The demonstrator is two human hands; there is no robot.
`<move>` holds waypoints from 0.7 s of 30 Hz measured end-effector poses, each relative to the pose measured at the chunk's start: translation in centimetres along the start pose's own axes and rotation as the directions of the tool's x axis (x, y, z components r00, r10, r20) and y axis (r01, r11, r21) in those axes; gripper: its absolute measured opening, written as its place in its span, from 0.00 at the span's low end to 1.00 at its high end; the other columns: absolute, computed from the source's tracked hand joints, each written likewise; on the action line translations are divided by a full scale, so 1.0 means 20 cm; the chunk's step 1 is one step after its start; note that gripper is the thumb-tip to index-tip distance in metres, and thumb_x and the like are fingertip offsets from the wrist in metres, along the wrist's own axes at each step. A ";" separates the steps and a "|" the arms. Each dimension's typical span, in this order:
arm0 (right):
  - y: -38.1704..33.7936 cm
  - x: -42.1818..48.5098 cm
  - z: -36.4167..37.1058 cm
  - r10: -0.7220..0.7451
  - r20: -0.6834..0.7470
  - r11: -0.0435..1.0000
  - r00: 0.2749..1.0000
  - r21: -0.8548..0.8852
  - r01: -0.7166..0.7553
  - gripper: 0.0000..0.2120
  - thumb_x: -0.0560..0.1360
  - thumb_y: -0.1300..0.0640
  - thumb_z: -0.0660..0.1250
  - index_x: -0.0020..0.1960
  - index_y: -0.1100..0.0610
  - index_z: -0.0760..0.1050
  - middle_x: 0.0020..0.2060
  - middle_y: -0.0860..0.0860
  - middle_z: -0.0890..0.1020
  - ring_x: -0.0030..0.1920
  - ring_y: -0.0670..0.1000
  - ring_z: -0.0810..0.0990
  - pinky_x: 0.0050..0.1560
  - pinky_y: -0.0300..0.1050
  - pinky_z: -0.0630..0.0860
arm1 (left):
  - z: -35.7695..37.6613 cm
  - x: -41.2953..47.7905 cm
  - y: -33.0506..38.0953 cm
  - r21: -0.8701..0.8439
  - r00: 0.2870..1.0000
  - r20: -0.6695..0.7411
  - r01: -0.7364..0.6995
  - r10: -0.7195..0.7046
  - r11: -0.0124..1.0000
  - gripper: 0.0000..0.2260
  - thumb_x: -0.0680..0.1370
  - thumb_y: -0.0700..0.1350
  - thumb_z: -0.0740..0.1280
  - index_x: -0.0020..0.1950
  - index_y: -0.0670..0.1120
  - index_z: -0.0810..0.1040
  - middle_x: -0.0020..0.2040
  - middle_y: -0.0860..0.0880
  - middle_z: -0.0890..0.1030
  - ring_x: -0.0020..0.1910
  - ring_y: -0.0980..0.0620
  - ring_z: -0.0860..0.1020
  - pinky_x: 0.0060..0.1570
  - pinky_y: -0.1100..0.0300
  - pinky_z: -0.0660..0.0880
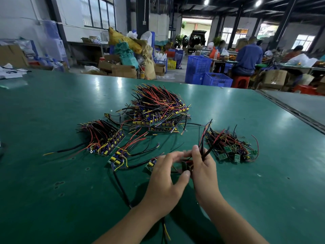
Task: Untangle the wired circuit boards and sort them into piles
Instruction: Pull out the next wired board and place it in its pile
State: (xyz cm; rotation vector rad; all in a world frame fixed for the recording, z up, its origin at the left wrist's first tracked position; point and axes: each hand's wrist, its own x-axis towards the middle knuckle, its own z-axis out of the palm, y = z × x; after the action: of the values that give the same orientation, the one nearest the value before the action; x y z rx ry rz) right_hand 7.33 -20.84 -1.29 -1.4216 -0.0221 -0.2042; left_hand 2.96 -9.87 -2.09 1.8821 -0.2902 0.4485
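So that they part, a six-o'clock board (185, 165) is being pinched by the left hand (164, 176), its wires (209, 150) by the right hand (204, 170).

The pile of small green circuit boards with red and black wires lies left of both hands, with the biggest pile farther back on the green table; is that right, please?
Not quite: the head view shows the pile of small green circuit boards right of the left hand and right hand. The biggest pile is indeed farther back on the green table.
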 end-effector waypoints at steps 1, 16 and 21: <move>-0.01 0.00 -0.01 -0.030 0.022 0.996 0.999 -0.088 0.032 0.12 0.82 0.52 0.61 0.42 0.56 0.75 0.35 0.49 0.82 0.37 0.53 0.83 0.40 0.51 0.78 | 0.00 0.00 0.00 0.033 0.999 -0.048 0.010 -0.008 0.999 0.20 0.72 0.55 0.67 0.64 0.59 0.71 0.61 0.60 0.74 0.65 0.62 0.70 0.64 0.67 0.64; -0.03 -0.06 -0.01 0.175 0.727 0.898 0.664 -0.395 0.196 0.06 0.74 0.52 0.68 0.41 0.54 0.77 0.30 0.48 0.80 0.30 0.48 0.77 0.32 0.42 0.72 | -0.08 0.13 0.03 -0.740 0.811 0.031 0.411 -0.584 0.532 0.22 0.70 0.55 0.68 0.20 0.47 0.68 0.34 0.45 0.83 0.28 0.51 0.80 0.29 0.60 0.78; -0.08 -0.08 -0.02 0.298 0.790 0.954 0.536 -0.232 -0.188 0.11 0.79 0.50 0.64 0.45 0.57 0.78 0.34 0.54 0.80 0.36 0.54 0.82 0.34 0.42 0.78 | -0.10 0.14 0.04 -0.799 0.779 0.077 0.422 -0.623 0.429 0.24 0.74 0.58 0.64 0.25 0.46 0.65 0.32 0.46 0.82 0.28 0.52 0.79 0.27 0.62 0.76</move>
State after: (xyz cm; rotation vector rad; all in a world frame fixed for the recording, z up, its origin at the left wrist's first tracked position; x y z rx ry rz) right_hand 5.54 -21.26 -0.05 -1.5099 -0.5959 0.7390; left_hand 4.86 -8.27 0.33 0.9189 0.2662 0.0496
